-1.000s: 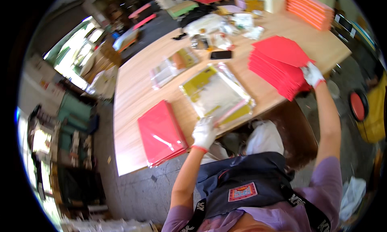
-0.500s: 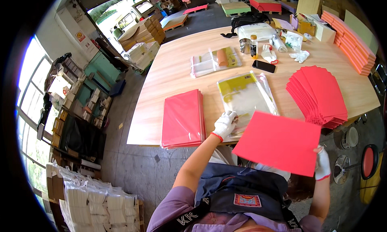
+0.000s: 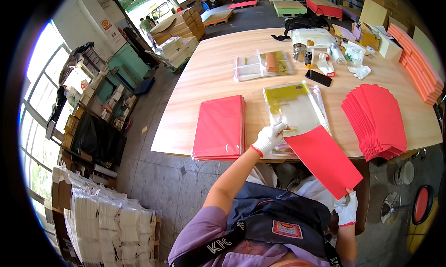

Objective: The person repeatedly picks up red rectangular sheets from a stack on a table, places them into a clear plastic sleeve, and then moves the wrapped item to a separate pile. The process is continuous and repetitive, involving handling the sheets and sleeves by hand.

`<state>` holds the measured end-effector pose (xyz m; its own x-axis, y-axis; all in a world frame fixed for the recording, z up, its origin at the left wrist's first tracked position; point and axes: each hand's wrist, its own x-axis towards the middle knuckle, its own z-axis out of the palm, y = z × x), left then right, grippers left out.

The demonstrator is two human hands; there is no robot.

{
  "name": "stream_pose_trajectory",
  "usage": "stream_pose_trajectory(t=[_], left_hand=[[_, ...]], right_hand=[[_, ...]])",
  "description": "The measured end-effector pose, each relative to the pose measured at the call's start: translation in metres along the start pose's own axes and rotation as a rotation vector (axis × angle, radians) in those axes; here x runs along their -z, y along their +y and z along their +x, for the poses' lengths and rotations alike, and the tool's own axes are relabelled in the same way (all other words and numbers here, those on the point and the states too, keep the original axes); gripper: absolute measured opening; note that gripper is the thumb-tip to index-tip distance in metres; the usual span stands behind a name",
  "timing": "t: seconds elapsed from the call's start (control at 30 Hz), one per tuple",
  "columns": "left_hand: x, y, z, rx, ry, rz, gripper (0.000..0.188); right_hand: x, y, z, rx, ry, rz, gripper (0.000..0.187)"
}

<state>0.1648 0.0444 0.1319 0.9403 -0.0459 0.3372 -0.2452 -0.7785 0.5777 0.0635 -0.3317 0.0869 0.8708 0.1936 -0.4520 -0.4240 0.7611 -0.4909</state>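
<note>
A red sheet (image 3: 324, 161), slightly bowed, slants over the table's near edge. My right hand (image 3: 346, 208), in a white glove with a red cuff, grips its lower right corner. Its upper left corner lies close to the fingers of my gloved left hand (image 3: 270, 137). That hand is closed at the near edge of a clear plastic bag (image 3: 297, 111) with an olive-yellow band, on top of a pile of such bags. Left of it sits a neat stack of red sheets in clear wrapping (image 3: 219, 126). A fanned pile of red sheets (image 3: 377, 119) lies to the right.
On the wooden table (image 3: 186, 100) are another bundle of bags (image 3: 262, 66), a black phone (image 3: 318, 78), a bottle (image 3: 309, 54), a metal can (image 3: 298, 52) and spare gloves (image 3: 359, 72). Salmon-coloured stacks (image 3: 413, 65) line the far right. A round stool (image 3: 423, 204) stands right of me.
My right hand has moved left and swung the red sheet with it, so the sheet now slants toward my left hand. The left hand stays by the bag. The view has shifted slightly.
</note>
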Motion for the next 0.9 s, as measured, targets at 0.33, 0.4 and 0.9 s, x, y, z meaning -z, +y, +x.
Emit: stream_pose_trajectory(t=[0.33, 0.4, 0.9], left_hand=[[-0.006, 0.014, -0.021, -0.117, 0.025, 0.023, 0.041], [-0.025, 0.025, -0.033, -0.009, 0.203, -0.267, 0.052], [-0.099, 0.046, -0.042, 0.758, 0.307, -2.035, 0.047]], right_hand=[[-0.055, 0.032, -0.020, 0.198, 0.038, -0.128, 0.028], [-0.049, 0.035, -0.025, 0.176, -0.049, -0.117, 0.027], [-0.072, 0.042, -0.055, 0.195, -0.075, -0.219, 0.023]])
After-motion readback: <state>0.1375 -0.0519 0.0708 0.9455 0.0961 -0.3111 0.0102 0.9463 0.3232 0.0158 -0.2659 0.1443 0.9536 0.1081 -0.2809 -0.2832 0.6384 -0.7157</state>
